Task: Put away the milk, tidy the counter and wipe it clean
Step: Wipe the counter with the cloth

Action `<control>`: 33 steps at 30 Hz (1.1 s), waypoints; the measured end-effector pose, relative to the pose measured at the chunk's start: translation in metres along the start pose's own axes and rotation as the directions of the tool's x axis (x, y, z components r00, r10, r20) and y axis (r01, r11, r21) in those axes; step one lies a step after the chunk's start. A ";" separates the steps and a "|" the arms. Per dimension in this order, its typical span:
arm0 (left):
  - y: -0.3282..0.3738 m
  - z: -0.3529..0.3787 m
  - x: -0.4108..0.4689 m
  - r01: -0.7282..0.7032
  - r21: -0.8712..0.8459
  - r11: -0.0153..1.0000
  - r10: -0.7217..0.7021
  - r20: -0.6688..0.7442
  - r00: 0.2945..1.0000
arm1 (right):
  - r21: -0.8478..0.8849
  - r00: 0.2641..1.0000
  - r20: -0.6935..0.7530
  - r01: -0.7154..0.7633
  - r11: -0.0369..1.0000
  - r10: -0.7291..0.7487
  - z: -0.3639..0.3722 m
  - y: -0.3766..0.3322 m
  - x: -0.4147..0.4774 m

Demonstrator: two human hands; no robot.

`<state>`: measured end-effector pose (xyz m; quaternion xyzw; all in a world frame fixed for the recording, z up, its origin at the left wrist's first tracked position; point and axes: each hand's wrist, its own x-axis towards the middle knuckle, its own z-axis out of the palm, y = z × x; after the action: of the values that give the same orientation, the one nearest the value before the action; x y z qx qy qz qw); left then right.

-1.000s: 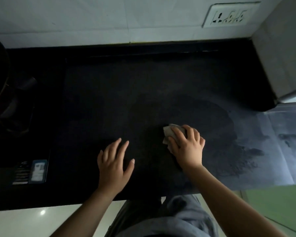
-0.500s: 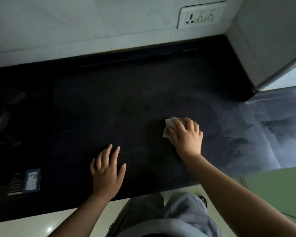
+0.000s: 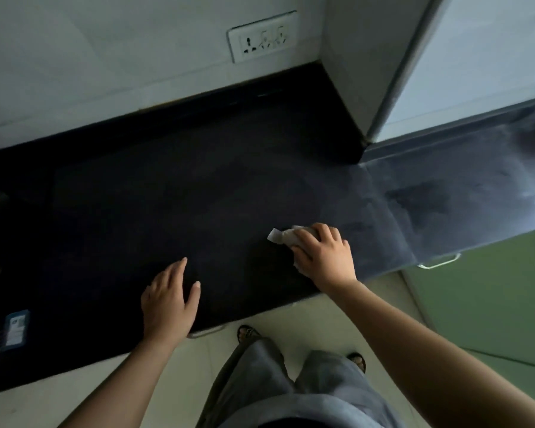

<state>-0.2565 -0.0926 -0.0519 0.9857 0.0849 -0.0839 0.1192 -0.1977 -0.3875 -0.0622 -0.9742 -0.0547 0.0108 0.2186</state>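
Note:
The black counter fills the middle of the view. My right hand grips a crumpled pale cloth and presses it onto the counter near the front right. Only the cloth's left end shows past my fingers. My left hand lies flat on the counter near the front edge, fingers straight and together, holding nothing. A greyish smeared patch covers the counter to the right of the cloth. No milk is in view.
A white wall socket sits on the tiled wall behind. A wall corner with a metal strip juts in at the back right. Green cabinet fronts with a metal handle lie below right. A small labelled item sits at far left.
My right hand has slid the cloth to the right and toward the front edge. My left hand stays flat on the counter. The view has swung toward the right.

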 end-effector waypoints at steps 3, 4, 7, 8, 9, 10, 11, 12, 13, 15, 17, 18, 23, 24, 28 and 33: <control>0.068 0.005 -0.018 -0.114 -0.123 0.986 0.116 0.010 0.993 | 0.170 0.993 -0.056 -0.096 0.981 0.107 -0.030 0.027 -0.042; 0.092 0.009 -0.025 -0.151 -0.172 0.973 0.156 0.011 0.988 | 0.225 0.987 -0.066 -0.129 0.966 0.147 -0.041 0.039 -0.058; 0.168 0.024 -0.048 -0.248 -0.311 0.917 0.269 0.024 0.963 | 0.380 0.958 -0.093 -0.219 0.899 0.273 -0.079 0.077 -0.110; 0.194 0.029 -0.056 -0.269 -0.357 0.895 0.301 0.034 0.953 | 0.419 0.944 -0.103 -0.243 0.875 0.312 -0.091 0.091 -0.127; 0.219 0.034 -0.065 -0.283 -0.401 0.871 0.328 0.046 0.944 | 0.448 0.930 -0.107 -0.271 0.852 0.352 -0.103 0.105 -0.143; 0.243 0.039 -0.074 -0.296 -0.443 0.846 0.355 0.057 0.933 | 0.470 0.914 -0.106 -0.301 0.830 0.392 -0.113 0.119 -0.158; 0.265 0.043 -0.082 -0.309 -0.479 0.822 0.385 0.067 0.920 | 0.489 0.897 -0.102 -0.332 0.807 0.430 -0.122 0.132 -0.173; 0.287 0.047 -0.090 -0.324 -0.509 0.797 0.419 0.081 0.904 | 0.505 0.878 -0.099 -0.361 0.784 0.468 -0.130 0.145 -0.186; 0.306 0.050 -0.097 -0.339 -0.532 0.776 0.456 0.100 0.885 | 0.518 0.858 -0.103 -0.386 0.764 0.503 -0.138 0.157 -0.199; 0.337 0.055 -0.107 -0.376 -0.551 0.745 0.530 0.146 0.835 | 0.532 0.820 -0.118 -0.424 0.733 0.560 -0.150 0.177 -0.221; 0.358 0.060 -0.112 -0.423 -0.544 0.725 0.595 0.184 0.782 | 0.546 0.784 -0.124 -0.458 0.701 0.609 -0.157 0.191 -0.237; 0.365 0.062 -0.113 -0.443 -0.539 0.716 0.621 0.201 0.758 | 0.554 0.766 -0.132 -0.469 0.687 0.630 -0.159 0.196 -0.243; 0.387 0.068 -0.096 -0.472 -0.506 0.722 0.656 0.285 0.699 | 0.627 0.693 -0.129 -0.498 0.599 0.710 -0.168 0.214 -0.242; 0.391 0.069 -0.089 -0.467 -0.504 0.727 0.652 0.291 0.700 | 0.630 0.690 -0.121 -0.502 0.592 0.714 -0.169 0.219 -0.235; 0.403 0.073 -0.045 -0.451 -0.487 0.748 0.627 0.292 0.723 | 0.575 0.745 -0.100 -0.497 0.649 0.659 -0.178 0.240 -0.182; 0.418 0.061 0.024 -0.476 -0.319 0.820 0.559 0.264 0.786 | 0.488 0.855 -0.128 -0.386 0.783 0.502 -0.205 0.260 -0.088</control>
<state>-0.1642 -0.5044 -0.0229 0.9187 -0.2036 -0.2090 0.2663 -0.2492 -0.7181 0.0119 -0.8759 0.2100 -0.0486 0.4316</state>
